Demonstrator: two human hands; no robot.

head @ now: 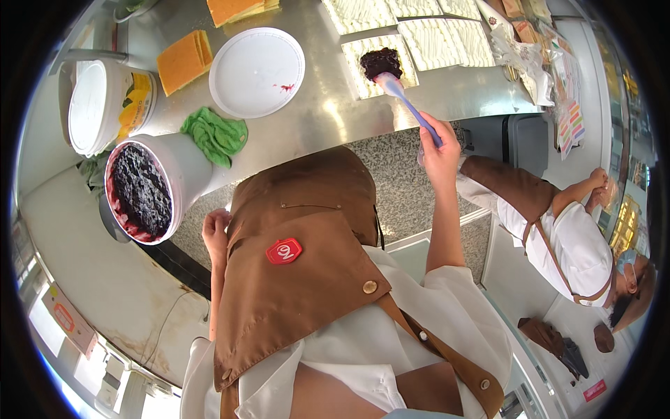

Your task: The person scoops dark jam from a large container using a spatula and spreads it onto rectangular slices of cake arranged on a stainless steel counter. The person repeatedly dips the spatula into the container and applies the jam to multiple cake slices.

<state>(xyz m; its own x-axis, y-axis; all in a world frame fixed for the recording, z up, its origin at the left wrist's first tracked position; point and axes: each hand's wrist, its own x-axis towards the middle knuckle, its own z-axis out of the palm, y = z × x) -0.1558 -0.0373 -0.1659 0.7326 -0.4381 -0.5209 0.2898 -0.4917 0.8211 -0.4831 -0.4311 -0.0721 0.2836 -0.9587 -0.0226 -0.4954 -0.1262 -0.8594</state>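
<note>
My right hand [441,152] grips the purple handle of a silicone spatula [413,111]. Its pale blade rests in a mound of dark berry filling [380,63] on a cream-topped cake square [360,84]. Piped rows of cream cover the neighbouring cake squares [432,42], which bear no berries. Beside the brown apron hangs my left hand [215,225], its fingers curled; whether anything lies inside them is hidden. To its left, a white tub [188,157] shows chunky dark berry filling [141,191] through its open top.
On the steel table [314,105] lie a red-smeared white lid [251,73], a green cloth [215,137] and orange sponge sheets [183,60]. A lidded bucket [112,105] stands left. Piping bags [523,63] lie right. A co-worker [560,230] in an apron stands at the right.
</note>
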